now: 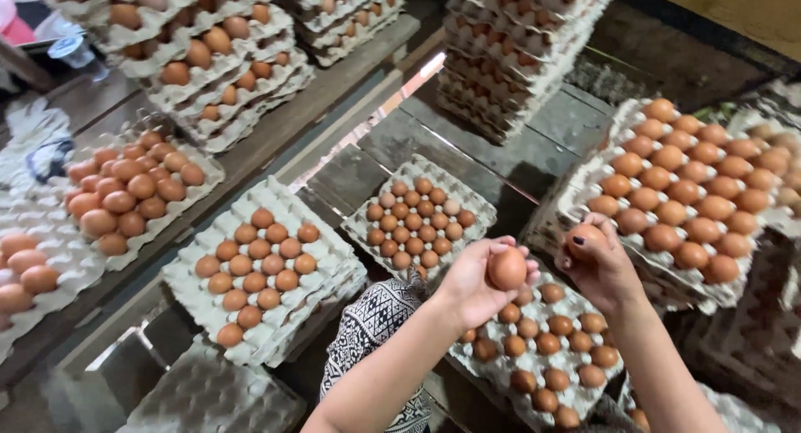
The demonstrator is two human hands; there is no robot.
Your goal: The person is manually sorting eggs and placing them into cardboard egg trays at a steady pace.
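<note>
Fingers (pixel 492 248) around egg (pixel 506 269) above part-filled tray (pixel 501 375)

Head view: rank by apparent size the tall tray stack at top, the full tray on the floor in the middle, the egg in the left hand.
1. Tall tray stack
2. Full tray
3. Egg in the left hand

The egg is nearest the camera, so it looks bigger than it is.
</note>
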